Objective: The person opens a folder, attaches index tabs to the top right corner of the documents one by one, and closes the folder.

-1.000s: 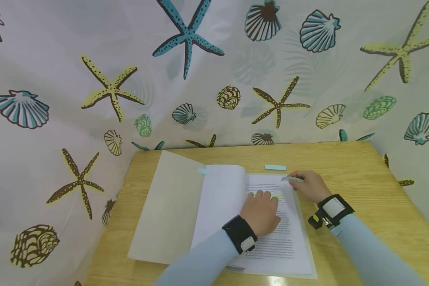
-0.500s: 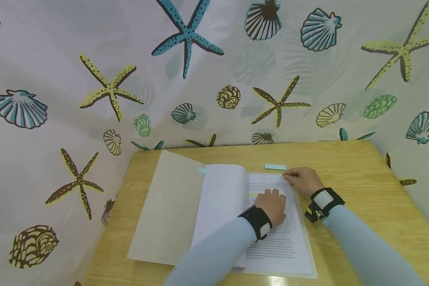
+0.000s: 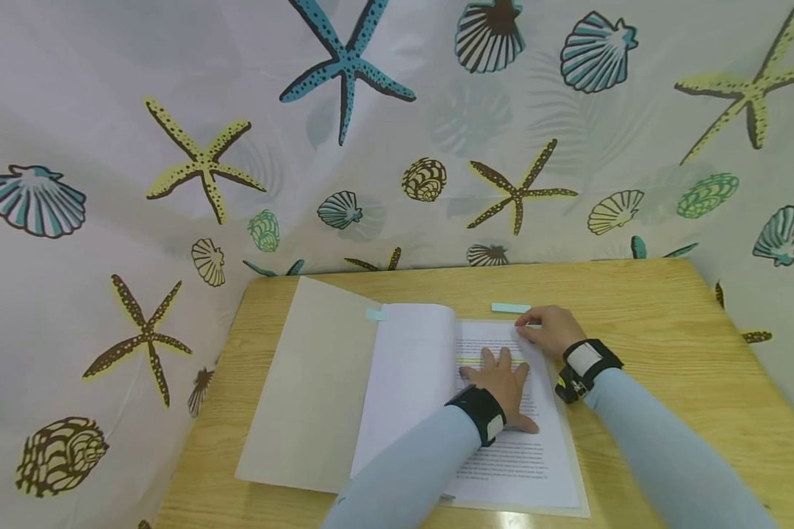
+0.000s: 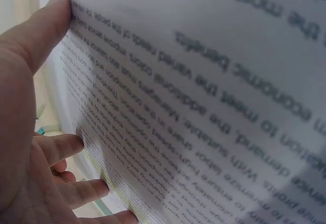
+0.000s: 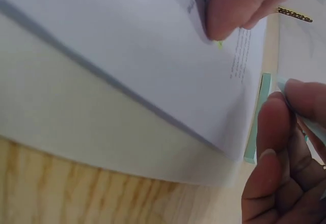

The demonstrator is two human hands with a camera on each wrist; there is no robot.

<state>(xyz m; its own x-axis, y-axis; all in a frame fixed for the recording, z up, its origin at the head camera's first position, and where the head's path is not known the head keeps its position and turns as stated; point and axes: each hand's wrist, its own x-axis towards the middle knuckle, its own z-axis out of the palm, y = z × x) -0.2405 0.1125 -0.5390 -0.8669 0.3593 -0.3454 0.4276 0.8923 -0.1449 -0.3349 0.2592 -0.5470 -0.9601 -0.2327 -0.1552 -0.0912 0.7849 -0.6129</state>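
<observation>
A stack of printed pages (image 3: 552, 463) lies opened on the table, with one line highlighted yellow (image 3: 470, 361). My left hand (image 3: 499, 386) rests on the print with its fingers spread; in the left wrist view, the fingertips (image 4: 104, 186) meet the paper around the highlighted line. Over the top right corner of the page, my right hand (image 3: 551, 330) pinches a pale blue sticky note strip (image 5: 317, 131) between thumb and finger. Most of that strip is hidden by the fingers. A small pad of the same pale blue sticky notes (image 3: 510, 308) lies just beyond the page's top edge.
The cream cover (image 3: 311, 389) is folded out to the left. Turned-over white pages (image 3: 410, 367) curl up beside the spine, and a pale blue tab (image 3: 376, 315) sticks out at their top left. Behind the wooden table (image 3: 668, 316) hangs a curtain (image 3: 384, 242) printed with shells.
My left hand has moved right across the page and spread its fingers. My right hand, with the sticky note strip, has shifted slightly left at the page's top right corner.
</observation>
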